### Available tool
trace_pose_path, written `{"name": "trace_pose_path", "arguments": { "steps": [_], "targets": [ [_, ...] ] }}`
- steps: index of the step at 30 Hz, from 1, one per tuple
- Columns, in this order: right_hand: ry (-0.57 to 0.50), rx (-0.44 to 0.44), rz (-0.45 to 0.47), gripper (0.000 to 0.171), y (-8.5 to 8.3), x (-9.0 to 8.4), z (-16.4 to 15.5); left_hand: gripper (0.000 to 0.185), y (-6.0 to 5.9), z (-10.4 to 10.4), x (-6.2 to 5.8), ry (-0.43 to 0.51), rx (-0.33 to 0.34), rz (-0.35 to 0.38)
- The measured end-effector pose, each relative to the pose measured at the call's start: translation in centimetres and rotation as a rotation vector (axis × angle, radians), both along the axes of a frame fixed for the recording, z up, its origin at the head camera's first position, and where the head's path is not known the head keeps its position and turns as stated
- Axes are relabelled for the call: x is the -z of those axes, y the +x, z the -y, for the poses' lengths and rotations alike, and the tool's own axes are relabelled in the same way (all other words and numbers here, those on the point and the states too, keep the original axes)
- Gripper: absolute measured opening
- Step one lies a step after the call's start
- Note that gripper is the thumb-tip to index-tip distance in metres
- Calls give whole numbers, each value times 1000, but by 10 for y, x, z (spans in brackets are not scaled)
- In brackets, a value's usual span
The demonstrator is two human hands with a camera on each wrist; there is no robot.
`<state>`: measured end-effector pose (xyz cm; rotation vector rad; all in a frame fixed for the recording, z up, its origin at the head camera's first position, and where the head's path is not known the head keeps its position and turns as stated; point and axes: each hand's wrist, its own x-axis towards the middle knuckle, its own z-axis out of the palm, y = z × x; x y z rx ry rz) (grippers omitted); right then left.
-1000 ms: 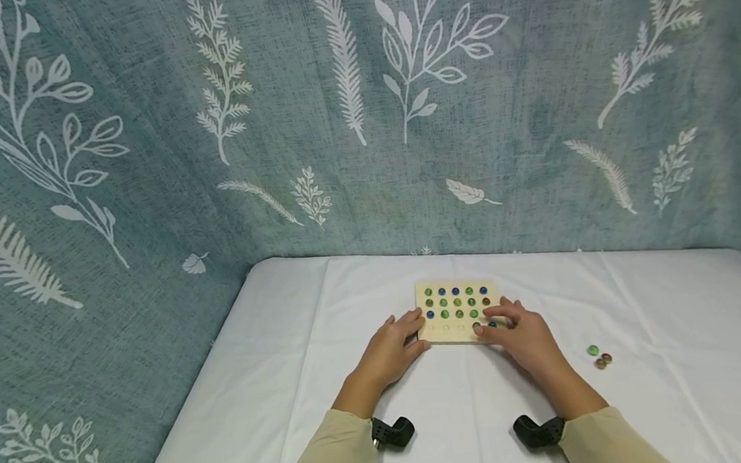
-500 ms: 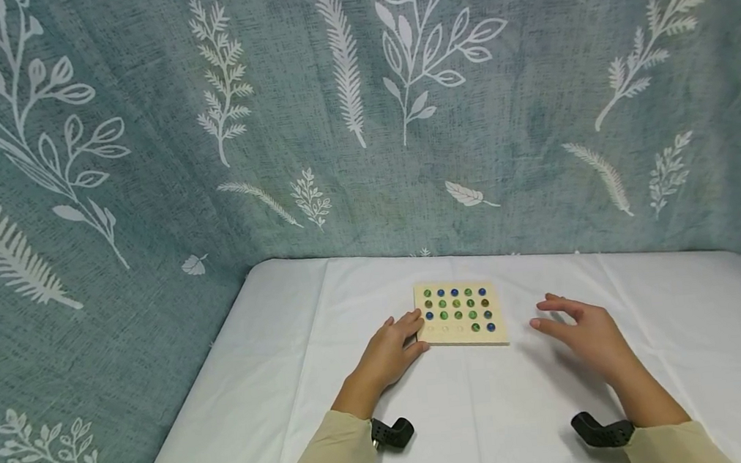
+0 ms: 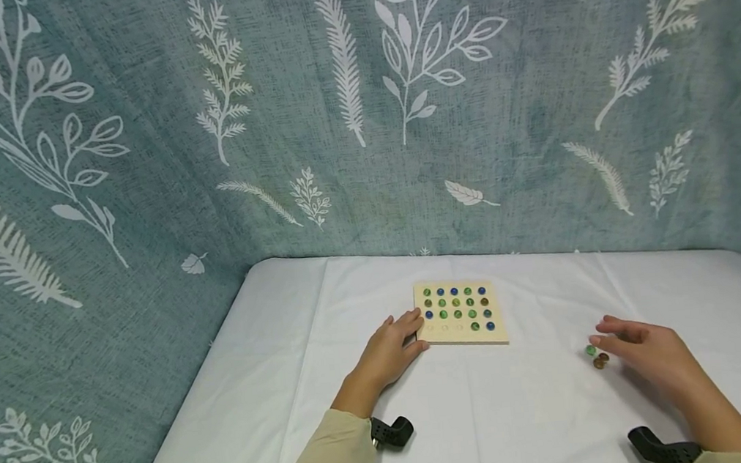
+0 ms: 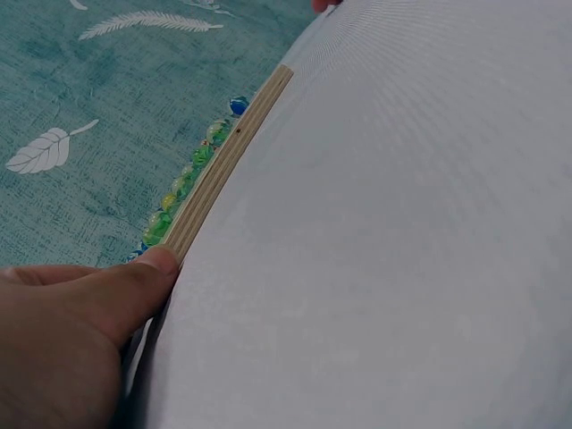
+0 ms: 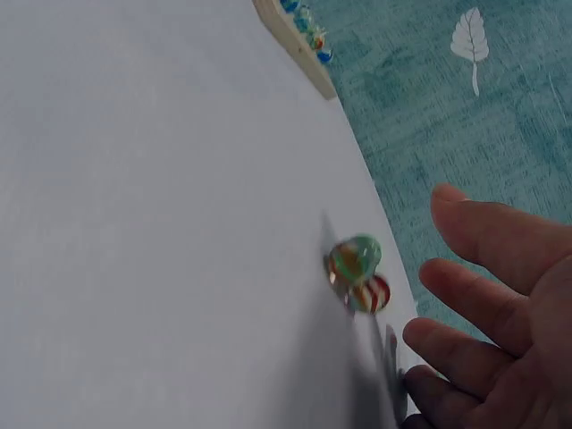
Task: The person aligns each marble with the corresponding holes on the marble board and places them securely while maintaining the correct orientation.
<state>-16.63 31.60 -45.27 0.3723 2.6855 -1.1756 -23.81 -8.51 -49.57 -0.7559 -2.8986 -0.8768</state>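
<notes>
A pale wooden board (image 3: 449,339) lies on the white table, holding rows of green, blue and brownish glass marbles (image 3: 457,302). Several holes in its near row, toward the left, hold no marble. My left hand (image 3: 386,351) rests at the board's left edge, fingertips on the edge and thumb (image 4: 161,261) on the near corner. To the right, my right hand (image 3: 659,357) hovers beside 3 loose marbles, its fingers loosely spread with nothing between them. One loose marble is green (image 5: 359,253); another has red and white stripes (image 5: 374,293).
White cloth (image 3: 524,402) covers the table. A blue-green curtain with white leaf prints (image 3: 360,115) hangs behind it and along the left. Black devices (image 3: 664,448) are strapped to both wrists.
My right hand has left the board's near right side and moved right to the loose marbles. A marble it had covered on the board now shows. The left hand keeps its place.
</notes>
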Motion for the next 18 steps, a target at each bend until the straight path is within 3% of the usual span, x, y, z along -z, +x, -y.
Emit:
{"name": "trace_pose_path", "arguments": {
  "steps": [8, 18],
  "targets": [
    [49, -54, -92, 77, 4, 14, -1, 56, 1, 1, -1, 7, 0, 1],
    [70, -36, -131, 69, 6, 20, 7, 56, 2, 0, -2, -4, -4, 7]
  ]
}}
